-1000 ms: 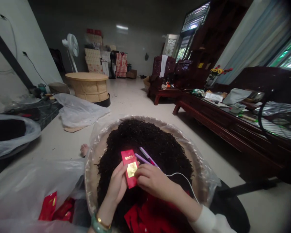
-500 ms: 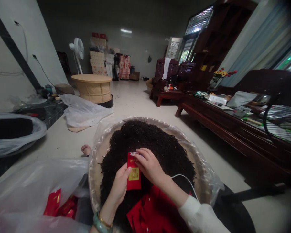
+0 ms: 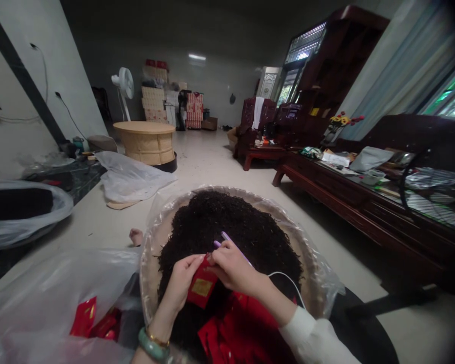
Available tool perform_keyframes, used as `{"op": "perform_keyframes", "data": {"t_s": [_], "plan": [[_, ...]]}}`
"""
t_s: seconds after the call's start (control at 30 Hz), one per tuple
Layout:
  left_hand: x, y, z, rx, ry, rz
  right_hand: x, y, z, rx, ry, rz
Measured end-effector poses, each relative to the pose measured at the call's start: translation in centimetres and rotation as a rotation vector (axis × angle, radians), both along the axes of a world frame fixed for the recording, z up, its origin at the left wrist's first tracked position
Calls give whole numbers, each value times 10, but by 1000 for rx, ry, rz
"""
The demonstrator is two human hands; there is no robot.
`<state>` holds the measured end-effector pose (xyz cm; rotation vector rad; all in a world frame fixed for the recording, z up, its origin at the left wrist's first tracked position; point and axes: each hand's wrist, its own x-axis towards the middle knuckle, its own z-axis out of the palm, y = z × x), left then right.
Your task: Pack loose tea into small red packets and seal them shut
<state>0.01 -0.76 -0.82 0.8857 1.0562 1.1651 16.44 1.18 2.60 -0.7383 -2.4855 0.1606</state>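
Note:
A small red foil packet (image 3: 202, 287) with a gold label hangs tilted between my hands. My left hand (image 3: 180, 283) pinches its top edge at the left, a green bangle on that wrist. Fingers of my right hand (image 3: 233, 267) are closed at the top right corner of the packet. The same hand holds a slim purple tool (image 3: 226, 236) with two arms, like a small hair straightener; its grip is mostly hidden. A white cord (image 3: 288, 278) curves out beside the right forearm. Below lies a heap of dark dried tea leaves (image 3: 231, 217), with a pile of red packets (image 3: 242, 328) nearest me.
The heap sits in a plastic-lined round basket (image 3: 151, 253). At left, a clear plastic bag (image 3: 53, 283) holds more red packets (image 3: 84, 316). Beyond are a woven round stand (image 3: 146, 144), a white fan (image 3: 126, 83) and a long dark wooden table (image 3: 326, 187).
The packet has come down and tilted. My left hand has moved from its side up to the top edge. The purple tool, hidden before, now shows in my right hand.

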Motion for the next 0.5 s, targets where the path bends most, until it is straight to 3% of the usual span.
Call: {"op": "perform_keyframes", "data": {"t_s": [0.17, 0.33, 0.5], "plan": [[-9, 4, 5, 105, 250, 23, -3, -3, -3, -178, 24, -14], [-9, -2, 9, 322, 449, 147, -10, -15, -3, -358, 12, -135], [-7, -3, 5, 504, 598, 83, -14, -16, -8, -682, 91, -190]]}}
